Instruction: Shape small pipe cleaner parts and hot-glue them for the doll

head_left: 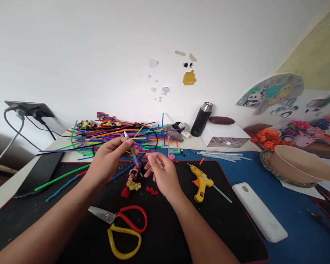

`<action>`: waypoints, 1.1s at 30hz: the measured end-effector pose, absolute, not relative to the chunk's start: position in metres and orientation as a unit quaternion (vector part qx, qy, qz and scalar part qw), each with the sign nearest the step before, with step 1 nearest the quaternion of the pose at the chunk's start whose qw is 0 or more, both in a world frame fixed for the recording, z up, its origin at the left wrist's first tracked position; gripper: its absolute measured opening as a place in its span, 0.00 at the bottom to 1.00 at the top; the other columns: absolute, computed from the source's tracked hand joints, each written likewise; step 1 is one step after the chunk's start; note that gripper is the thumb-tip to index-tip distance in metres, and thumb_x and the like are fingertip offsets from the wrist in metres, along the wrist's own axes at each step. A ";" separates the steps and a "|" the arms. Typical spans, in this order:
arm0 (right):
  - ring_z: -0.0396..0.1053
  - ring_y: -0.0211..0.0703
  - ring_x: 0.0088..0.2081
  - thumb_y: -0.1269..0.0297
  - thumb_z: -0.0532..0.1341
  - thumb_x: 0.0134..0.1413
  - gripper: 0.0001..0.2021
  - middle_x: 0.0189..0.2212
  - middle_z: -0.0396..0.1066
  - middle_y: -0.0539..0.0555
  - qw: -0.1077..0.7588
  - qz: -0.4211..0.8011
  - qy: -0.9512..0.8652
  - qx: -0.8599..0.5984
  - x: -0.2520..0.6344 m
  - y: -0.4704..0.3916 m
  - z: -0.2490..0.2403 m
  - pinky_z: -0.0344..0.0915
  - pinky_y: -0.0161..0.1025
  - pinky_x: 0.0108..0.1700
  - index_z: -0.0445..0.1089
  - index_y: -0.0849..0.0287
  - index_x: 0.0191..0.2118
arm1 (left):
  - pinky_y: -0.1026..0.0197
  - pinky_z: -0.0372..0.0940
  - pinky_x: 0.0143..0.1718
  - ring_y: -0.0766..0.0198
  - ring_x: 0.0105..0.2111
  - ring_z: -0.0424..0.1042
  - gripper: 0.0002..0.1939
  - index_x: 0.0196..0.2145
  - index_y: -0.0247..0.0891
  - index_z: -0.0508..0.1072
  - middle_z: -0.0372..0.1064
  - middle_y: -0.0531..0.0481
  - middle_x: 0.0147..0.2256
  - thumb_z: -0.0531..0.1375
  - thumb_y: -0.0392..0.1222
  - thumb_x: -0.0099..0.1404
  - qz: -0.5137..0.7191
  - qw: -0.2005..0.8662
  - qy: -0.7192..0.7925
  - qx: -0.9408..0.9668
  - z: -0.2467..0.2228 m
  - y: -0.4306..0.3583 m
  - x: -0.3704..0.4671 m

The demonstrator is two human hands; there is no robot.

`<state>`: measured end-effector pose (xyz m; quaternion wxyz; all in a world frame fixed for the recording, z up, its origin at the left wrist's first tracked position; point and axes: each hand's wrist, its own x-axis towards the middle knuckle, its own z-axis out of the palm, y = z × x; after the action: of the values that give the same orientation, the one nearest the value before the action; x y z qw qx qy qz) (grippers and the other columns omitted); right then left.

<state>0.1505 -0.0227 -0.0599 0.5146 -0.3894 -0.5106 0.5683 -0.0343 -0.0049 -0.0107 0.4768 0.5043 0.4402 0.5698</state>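
My left hand (114, 156) is closed in a pinch around a slim, see-through pen (134, 157), which slants with its pointed pale end up. Close to the pen's lower end is my right hand (163, 172), fingers loosely curled and apart, with nothing visible in it. Under the pen, a small figure (132, 181) of red, yellow and pink fuzzy stems lies on the black mat (170, 227). A red wavy piece (152, 190) rests beside it. Nearer to me are scissors (123, 225) with one red and one yellow handle.
A heap of coloured pipe cleaners (110, 135) lies along the wall. Right of my hands sits a yellow glue gun (201, 182) with a glue stick. Further right are a white oblong case (260, 212) and a bowl (302, 167). A black flask (200, 121) stands behind.
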 end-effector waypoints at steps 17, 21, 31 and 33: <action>0.72 0.40 0.29 0.45 0.73 0.58 0.18 0.34 0.81 0.53 0.590 0.543 -0.451 -0.391 0.161 -0.015 -0.057 0.65 0.34 0.24 0.83 0.56 0.42 | 0.62 0.64 0.30 0.62 0.26 0.71 0.29 0.31 0.38 0.81 0.80 0.48 0.28 0.68 0.70 0.65 0.352 0.506 0.449 0.647 -0.019 -0.016 -0.013; 0.77 0.44 0.33 0.46 0.72 0.59 0.16 0.34 0.81 0.53 0.600 0.549 -0.439 -0.381 0.163 -0.013 -0.057 0.65 0.33 0.23 0.83 0.54 0.40 | 0.59 0.70 0.39 0.57 0.34 0.78 0.29 0.34 0.38 0.83 0.83 0.46 0.34 0.67 0.70 0.66 0.343 0.472 0.466 0.665 -0.019 -0.012 -0.022; 0.79 0.41 0.29 0.44 0.68 0.64 0.19 0.32 0.81 0.54 0.586 0.585 -0.437 -0.352 0.168 -0.016 -0.047 0.62 0.30 0.21 0.74 0.56 0.34 | 0.58 0.73 0.39 0.57 0.35 0.77 0.14 0.37 0.38 0.81 0.78 0.48 0.31 0.70 0.53 0.66 0.541 0.455 0.462 0.535 -0.007 0.009 -0.052; 0.75 0.38 0.24 0.42 0.67 0.66 0.21 0.27 0.79 0.52 0.550 0.614 -0.458 -0.333 0.164 -0.020 -0.046 0.61 0.31 0.21 0.73 0.56 0.34 | 0.63 0.67 0.30 0.63 0.27 0.70 0.13 0.34 0.38 0.79 0.71 0.53 0.26 0.70 0.51 0.65 0.537 0.486 0.448 0.524 -0.006 0.008 -0.052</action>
<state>0.1640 -0.0204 -0.0463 0.5502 -0.3329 -0.4576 0.6141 -0.0516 0.0076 -0.0058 0.4861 0.5239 0.4479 0.5373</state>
